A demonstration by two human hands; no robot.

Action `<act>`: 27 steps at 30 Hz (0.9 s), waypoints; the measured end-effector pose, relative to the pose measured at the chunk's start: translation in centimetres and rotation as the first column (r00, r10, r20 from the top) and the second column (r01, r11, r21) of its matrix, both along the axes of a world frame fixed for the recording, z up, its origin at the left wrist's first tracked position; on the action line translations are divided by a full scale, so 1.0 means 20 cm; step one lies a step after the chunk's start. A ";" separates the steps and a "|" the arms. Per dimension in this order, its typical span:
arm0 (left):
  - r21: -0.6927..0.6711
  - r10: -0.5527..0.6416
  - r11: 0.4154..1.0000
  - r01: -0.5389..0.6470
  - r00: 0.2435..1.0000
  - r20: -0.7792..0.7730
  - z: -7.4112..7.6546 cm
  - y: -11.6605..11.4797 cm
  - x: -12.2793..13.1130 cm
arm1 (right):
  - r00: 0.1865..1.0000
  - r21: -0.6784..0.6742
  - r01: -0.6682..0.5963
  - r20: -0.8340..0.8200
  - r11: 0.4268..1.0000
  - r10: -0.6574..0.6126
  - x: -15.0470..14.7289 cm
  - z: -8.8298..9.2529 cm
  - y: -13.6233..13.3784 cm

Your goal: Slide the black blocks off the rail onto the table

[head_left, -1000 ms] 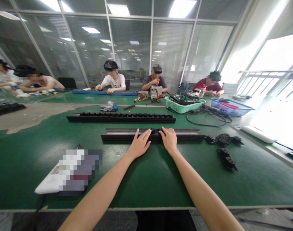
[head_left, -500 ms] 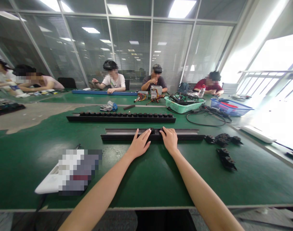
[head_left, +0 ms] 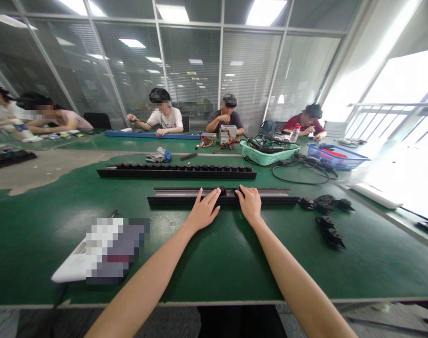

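Observation:
A long black rail (head_left: 171, 201) with a grey channel lies across the green table in front of me. My left hand (head_left: 204, 211) rests on its middle, fingers spread, fingertips against a small black part (head_left: 222, 191) in the channel. Just to the right, my right hand (head_left: 249, 203) has its fingers together on another small black part (head_left: 239, 189), mostly hidden by the fingers. Behind lies a second black rail (head_left: 175, 174) with a row of several round black parts. Several loose black parts (head_left: 325, 204) lie right of the near rail.
A white device (head_left: 71, 265) with a blurred patch sits at the left front. Farther back are a grey-blue cloth (head_left: 159, 155), a green basket (head_left: 268, 155) of cables, a blue basket (head_left: 337, 157) and a white box (head_left: 376, 195). Several people sit along the far side.
My right hand has shifted slightly to the right along the rail. My left hand has stayed in place. Across the table, a person's raised hand has moved left.

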State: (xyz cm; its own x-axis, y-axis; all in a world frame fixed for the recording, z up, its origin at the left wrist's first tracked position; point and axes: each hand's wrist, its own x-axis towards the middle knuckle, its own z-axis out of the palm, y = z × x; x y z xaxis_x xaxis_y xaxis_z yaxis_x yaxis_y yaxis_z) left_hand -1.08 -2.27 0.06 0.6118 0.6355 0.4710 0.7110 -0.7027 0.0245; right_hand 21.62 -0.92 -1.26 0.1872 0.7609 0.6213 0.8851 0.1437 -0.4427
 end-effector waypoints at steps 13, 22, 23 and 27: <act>0.010 0.003 1.000 -0.003 1.000 0.004 -0.01 0.01 0.00 | 1.000 -0.007 0.000 -0.016 1.000 0.000 0.01 0.00 0.00; 0.022 -0.001 1.000 0.001 1.000 0.000 -0.02 0.02 0.00 | 1.000 -0.007 0.006 -0.020 1.000 -0.006 0.01 0.02 -0.01; 0.020 -0.001 1.000 0.001 1.000 0.002 -0.02 0.02 0.00 | 1.000 -0.006 0.004 -0.021 1.000 -0.005 0.01 0.02 -0.01; 0.013 0.000 1.000 0.000 1.000 0.004 -0.01 0.01 0.00 | 1.000 -0.007 -0.003 -0.031 1.000 0.003 0.02 0.02 -0.01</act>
